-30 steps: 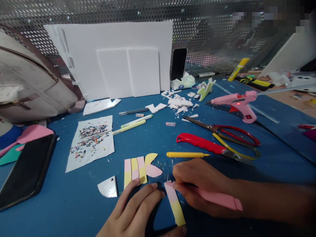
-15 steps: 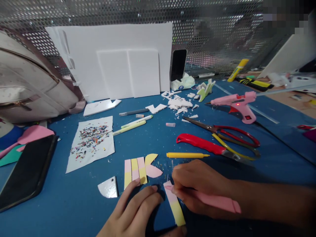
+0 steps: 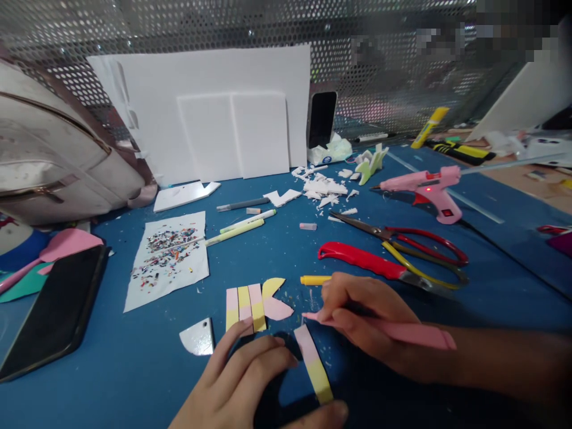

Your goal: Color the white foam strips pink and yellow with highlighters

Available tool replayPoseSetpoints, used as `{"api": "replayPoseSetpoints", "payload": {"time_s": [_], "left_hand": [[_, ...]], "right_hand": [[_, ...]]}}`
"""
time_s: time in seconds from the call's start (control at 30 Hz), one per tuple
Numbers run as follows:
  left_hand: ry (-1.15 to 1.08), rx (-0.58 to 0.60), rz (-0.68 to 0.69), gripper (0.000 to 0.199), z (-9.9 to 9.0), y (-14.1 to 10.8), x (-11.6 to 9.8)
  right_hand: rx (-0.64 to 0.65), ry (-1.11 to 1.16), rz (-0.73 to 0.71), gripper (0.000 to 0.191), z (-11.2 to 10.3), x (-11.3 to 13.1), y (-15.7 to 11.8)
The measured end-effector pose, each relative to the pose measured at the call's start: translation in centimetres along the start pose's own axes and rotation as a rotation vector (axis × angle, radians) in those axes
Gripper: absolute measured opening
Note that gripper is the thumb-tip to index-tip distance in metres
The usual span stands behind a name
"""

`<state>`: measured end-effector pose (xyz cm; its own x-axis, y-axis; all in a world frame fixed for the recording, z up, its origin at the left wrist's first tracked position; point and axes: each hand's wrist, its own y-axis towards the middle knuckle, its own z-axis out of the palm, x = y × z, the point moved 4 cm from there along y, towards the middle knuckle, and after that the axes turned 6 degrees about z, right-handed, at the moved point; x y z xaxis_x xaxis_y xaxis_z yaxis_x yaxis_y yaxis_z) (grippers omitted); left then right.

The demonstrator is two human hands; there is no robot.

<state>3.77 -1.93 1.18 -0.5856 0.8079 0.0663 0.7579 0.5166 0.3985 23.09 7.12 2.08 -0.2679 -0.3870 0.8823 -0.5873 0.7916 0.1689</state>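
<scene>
My right hand (image 3: pixel 366 316) is closed around a pink marker (image 3: pixel 417 336), its tip pointing left just above the top end of a loose strip (image 3: pixel 314 362). That strip is pink in its upper part and yellow below. My left hand (image 3: pixel 250 381) rests with fingers spread; its thumb is at the strip's lower end, and the index fingertip lies on a row of pink-and-yellow strips (image 3: pixel 243 304). Against that row sits a notched piece (image 3: pixel 276 305), yellow above and pink below. A yellow marker (image 3: pixel 313 280) lies partly hidden behind my right hand.
Red-handled cutter (image 3: pixel 361 260), scissors (image 3: pixel 429 244) and a pink glue gun (image 3: pixel 435 187) lie to the right. White scraps (image 3: pixel 324 187) are further back. At left are paper with colourful bits (image 3: pixel 167 262), a black phone (image 3: pixel 58 310) and a white quarter-round piece (image 3: pixel 199 338).
My right hand has moved up and to the right, lifting the pink marker's tip off the loose strip. It now covers part of the yellow marker. The left hand has barely shifted.
</scene>
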Motion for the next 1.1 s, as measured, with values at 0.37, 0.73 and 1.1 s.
{"api": "replayPoseSetpoints", "payload": {"time_s": [0.37,0.73,1.1], "left_hand": [[-0.154,0.094,-0.108,0.107,0.8,1.9,0.9],[-0.131,0.062,-0.136,0.087,-0.1,2.6,-0.9],[-0.206,0.055,-0.504,0.074,-4.1,-3.2,5.6]], "right_hand": [[-0.146,0.048,0.014,0.02,-0.8,0.7,0.1],[-0.208,0.285,0.022,0.028,-0.8,-0.5,0.6],[-0.19,0.308,0.082,0.027,-0.7,-0.9,0.8]]}}
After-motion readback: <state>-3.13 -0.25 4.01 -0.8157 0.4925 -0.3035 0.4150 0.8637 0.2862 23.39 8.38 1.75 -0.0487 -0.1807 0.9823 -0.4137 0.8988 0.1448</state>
